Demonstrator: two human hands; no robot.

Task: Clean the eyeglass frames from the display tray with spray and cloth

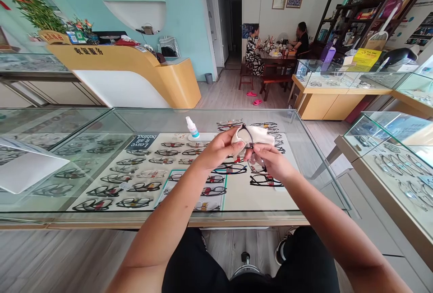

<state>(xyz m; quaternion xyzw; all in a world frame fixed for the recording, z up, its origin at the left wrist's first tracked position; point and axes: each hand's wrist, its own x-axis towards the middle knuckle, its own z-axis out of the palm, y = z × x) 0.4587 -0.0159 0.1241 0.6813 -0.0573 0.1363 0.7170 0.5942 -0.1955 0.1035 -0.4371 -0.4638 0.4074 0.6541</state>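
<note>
Above the glass counter, my left hand [218, 149] pinches a white cloth [263, 135] that is folded around one lens of a pair of glasses [251, 137]. My right hand [272, 160] grips the same glasses near the bridge, its fingers closed. The other lens hangs below the right fingers, uncovered. The cloth hides most of the wrapped lens and some of the left fingertips. To the left of my hands, a small white bottle [192, 129] with a blue label stands upright on the glass top.
Rows of spectacle frames [138, 186] lie inside the glass display counter [203, 217]. A white laptop-like panel [30, 166] stands at the left. Another display case [399, 166] is at the right. Two people sit at a table [275, 58] in the back.
</note>
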